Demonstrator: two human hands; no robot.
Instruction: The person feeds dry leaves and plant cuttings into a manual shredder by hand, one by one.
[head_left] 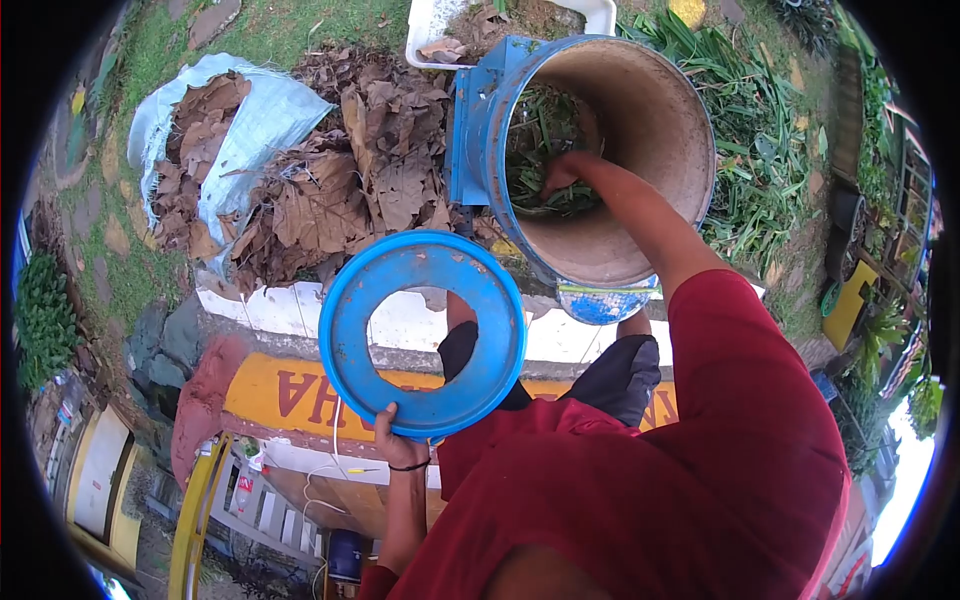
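Note:
A blue ring-shaped drum lid (345, 320) with a large round hole is held up on the left. My left hand (393, 445) grips its lower rim, thumb on the near face and the other fingers hidden behind. The blue drum (640, 130) stands with its mouth facing up, its inner wall pale brown and stained. Deep inside it lie cut green leaves (530, 180). My right hand (568, 172) reaches down into the drum at these leaves; shade and the leaves keep its fingers from showing clearly.
Dry brown leaves (320, 205) are heaped left of the drum, beside a pale blue sack (255, 130) stuffed with more. Cut greens (760, 150) lie to the right. A white tub (425, 50) with soil-like matter stands behind. A painted orange ledge (260, 390) runs under my legs.

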